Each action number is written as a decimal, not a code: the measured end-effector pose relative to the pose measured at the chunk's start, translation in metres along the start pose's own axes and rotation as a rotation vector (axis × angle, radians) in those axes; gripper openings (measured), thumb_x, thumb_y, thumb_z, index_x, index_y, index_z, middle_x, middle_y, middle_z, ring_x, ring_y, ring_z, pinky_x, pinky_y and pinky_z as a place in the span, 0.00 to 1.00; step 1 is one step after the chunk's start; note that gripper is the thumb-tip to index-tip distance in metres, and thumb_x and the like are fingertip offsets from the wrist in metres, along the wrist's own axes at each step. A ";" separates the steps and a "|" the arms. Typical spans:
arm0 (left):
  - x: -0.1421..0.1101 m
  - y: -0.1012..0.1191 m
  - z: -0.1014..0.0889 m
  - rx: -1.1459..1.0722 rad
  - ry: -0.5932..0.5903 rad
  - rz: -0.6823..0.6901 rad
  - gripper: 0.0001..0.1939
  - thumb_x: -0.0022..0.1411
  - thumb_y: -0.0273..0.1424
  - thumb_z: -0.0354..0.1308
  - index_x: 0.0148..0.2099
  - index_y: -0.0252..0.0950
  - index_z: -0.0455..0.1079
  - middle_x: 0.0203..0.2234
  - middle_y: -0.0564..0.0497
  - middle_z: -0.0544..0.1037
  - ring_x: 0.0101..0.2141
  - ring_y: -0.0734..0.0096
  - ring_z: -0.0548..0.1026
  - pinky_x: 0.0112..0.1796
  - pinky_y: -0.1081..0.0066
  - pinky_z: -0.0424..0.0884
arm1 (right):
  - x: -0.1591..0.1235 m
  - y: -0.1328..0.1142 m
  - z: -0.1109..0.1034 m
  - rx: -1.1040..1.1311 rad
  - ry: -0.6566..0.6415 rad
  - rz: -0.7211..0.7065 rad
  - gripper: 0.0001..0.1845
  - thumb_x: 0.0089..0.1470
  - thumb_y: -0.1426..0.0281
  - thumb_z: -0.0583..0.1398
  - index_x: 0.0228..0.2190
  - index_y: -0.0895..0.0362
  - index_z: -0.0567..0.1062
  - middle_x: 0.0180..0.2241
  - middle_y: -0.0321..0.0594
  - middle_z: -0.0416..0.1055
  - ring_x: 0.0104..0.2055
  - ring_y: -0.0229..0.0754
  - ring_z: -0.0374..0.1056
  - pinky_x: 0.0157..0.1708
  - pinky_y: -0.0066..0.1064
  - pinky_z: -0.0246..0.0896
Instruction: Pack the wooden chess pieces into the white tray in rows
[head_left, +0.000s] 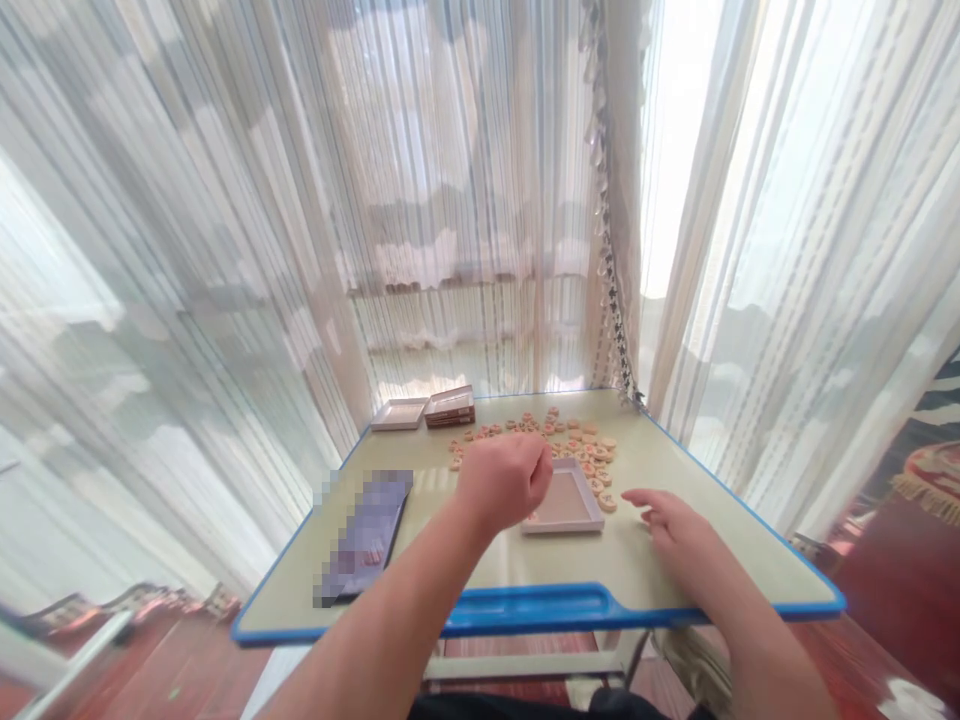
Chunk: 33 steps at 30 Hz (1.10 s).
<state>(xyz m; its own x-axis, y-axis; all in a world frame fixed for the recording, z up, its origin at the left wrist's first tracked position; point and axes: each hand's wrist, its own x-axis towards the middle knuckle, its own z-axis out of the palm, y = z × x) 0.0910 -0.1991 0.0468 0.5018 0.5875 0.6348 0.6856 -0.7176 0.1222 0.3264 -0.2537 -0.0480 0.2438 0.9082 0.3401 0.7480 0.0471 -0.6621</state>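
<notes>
My left hand (504,480) is closed in a fist above the left side of a shallow white box (562,526). Its curled fingers hide whatever may be inside them. Part of the box's tan inner floor shows, and the fist covers its left portion. Just beyond lie many round wooden Chinese chess pieces (589,455), loosely scattered, some with dark or red marks. To the right of the box, my right hand (667,525) hovers low over the table with its index finger stretched toward the nearest pieces. I see nothing in its fingers.
A pale table (720,490) with a blue rim carries everything. At its far left are a shallow white tray (400,414) and a stack of brown-sided boxes (450,408). A dark flat, partly pixelated object (371,535) lies on the left. Sheer curtains (480,200) hang behind.
</notes>
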 end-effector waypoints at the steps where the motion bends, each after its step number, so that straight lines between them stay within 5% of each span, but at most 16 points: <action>1: 0.010 -0.008 0.000 0.023 -0.005 0.020 0.19 0.63 0.36 0.41 0.26 0.36 0.67 0.21 0.48 0.71 0.24 0.72 0.66 0.27 0.72 0.54 | 0.007 -0.001 -0.004 -0.049 -0.058 -0.050 0.22 0.43 0.74 0.48 0.37 0.52 0.76 0.39 0.42 0.74 0.40 0.44 0.71 0.41 0.35 0.64; 3: 0.022 -0.029 0.009 0.042 0.004 0.000 0.20 0.63 0.36 0.41 0.24 0.36 0.66 0.19 0.48 0.70 0.23 0.73 0.65 0.26 0.72 0.53 | 0.025 -0.009 -0.009 -0.145 -0.177 -0.080 0.21 0.46 0.74 0.49 0.37 0.51 0.76 0.40 0.41 0.75 0.42 0.45 0.70 0.43 0.35 0.64; 7: 0.014 -0.061 0.045 -0.040 0.148 -0.288 0.20 0.65 0.35 0.38 0.26 0.36 0.64 0.19 0.50 0.70 0.22 0.75 0.65 0.27 0.74 0.55 | 0.052 -0.025 -0.006 -0.281 -0.257 -0.131 0.22 0.51 0.72 0.48 0.45 0.52 0.73 0.47 0.42 0.71 0.47 0.47 0.67 0.46 0.38 0.62; 12: -0.005 -0.061 0.074 -0.055 -0.031 -0.292 0.18 0.65 0.35 0.40 0.25 0.36 0.62 0.18 0.52 0.70 0.22 0.74 0.66 0.26 0.74 0.53 | 0.042 -0.022 0.006 -0.371 -0.325 -0.239 0.26 0.54 0.73 0.46 0.53 0.52 0.66 0.55 0.39 0.63 0.55 0.48 0.59 0.52 0.42 0.56; 17: 0.000 -0.056 0.071 -0.093 -0.043 -0.260 0.18 0.65 0.35 0.39 0.27 0.37 0.64 0.22 0.52 0.72 0.25 0.73 0.68 0.28 0.74 0.55 | 0.030 -0.022 0.007 -0.367 -0.348 -0.186 0.26 0.56 0.71 0.44 0.54 0.53 0.64 0.56 0.37 0.61 0.57 0.45 0.56 0.56 0.39 0.52; 23: 0.000 -0.063 0.069 -0.057 -0.037 -0.260 0.17 0.65 0.34 0.39 0.29 0.37 0.65 0.23 0.51 0.73 0.26 0.71 0.69 0.28 0.73 0.56 | 0.042 -0.027 0.006 -0.420 -0.352 -0.233 0.26 0.55 0.73 0.45 0.54 0.52 0.65 0.55 0.39 0.63 0.52 0.47 0.61 0.49 0.40 0.57; 28: 0.003 -0.072 0.071 0.028 -0.057 -0.372 0.17 0.64 0.34 0.41 0.30 0.36 0.67 0.25 0.49 0.75 0.27 0.69 0.71 0.28 0.72 0.56 | 0.083 -0.053 -0.008 -0.592 -0.547 -0.214 0.19 0.51 0.72 0.50 0.42 0.53 0.74 0.44 0.43 0.72 0.42 0.49 0.68 0.40 0.39 0.61; 31: 0.003 -0.076 0.066 -0.045 0.067 -0.326 0.15 0.64 0.34 0.42 0.34 0.36 0.68 0.27 0.49 0.76 0.29 0.70 0.71 0.30 0.73 0.59 | 0.115 -0.073 -0.011 -0.631 -0.638 -0.171 0.15 0.48 0.68 0.54 0.36 0.50 0.77 0.36 0.40 0.75 0.34 0.45 0.69 0.30 0.33 0.60; 33: 0.003 -0.078 0.064 -0.081 0.147 -0.324 0.15 0.65 0.34 0.41 0.35 0.36 0.69 0.27 0.50 0.75 0.29 0.71 0.71 0.31 0.74 0.60 | 0.128 -0.079 -0.008 -0.592 -0.564 -0.208 0.13 0.48 0.67 0.54 0.33 0.51 0.77 0.32 0.38 0.75 0.31 0.42 0.68 0.27 0.29 0.58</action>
<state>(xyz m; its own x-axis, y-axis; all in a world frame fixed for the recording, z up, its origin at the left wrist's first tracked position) 0.0724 -0.1175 -0.0098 0.1803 0.7330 0.6559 0.7498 -0.5340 0.3907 0.3033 -0.1440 0.0533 -0.1623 0.9841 -0.0725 0.9820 0.1539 -0.1097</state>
